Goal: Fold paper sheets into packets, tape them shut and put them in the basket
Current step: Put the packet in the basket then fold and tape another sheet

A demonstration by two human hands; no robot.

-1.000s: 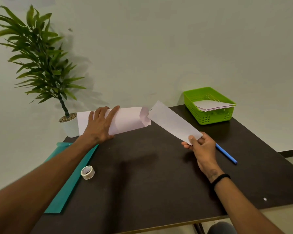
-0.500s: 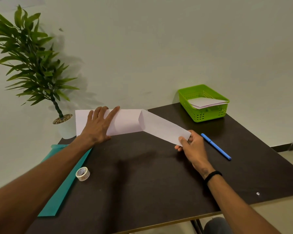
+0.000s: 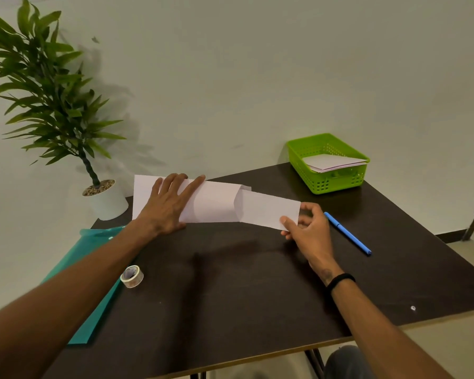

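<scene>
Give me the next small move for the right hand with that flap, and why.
Probably carry the flap over to the left and lay it flat. The right hand pinches the raised end of the paper sheet, bent but not creased, while the left hand presses the other half onto the table. The tape roll lies untouched.

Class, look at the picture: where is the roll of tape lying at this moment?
In the head view, the roll of tape lies on the dark table, at its left side, beside the teal folder and next to the person's left forearm.

office corner | dark desk (image 3: 230, 296) | potted plant (image 3: 52, 105) | pen (image 3: 348, 233) | folder (image 3: 93, 283)
</scene>
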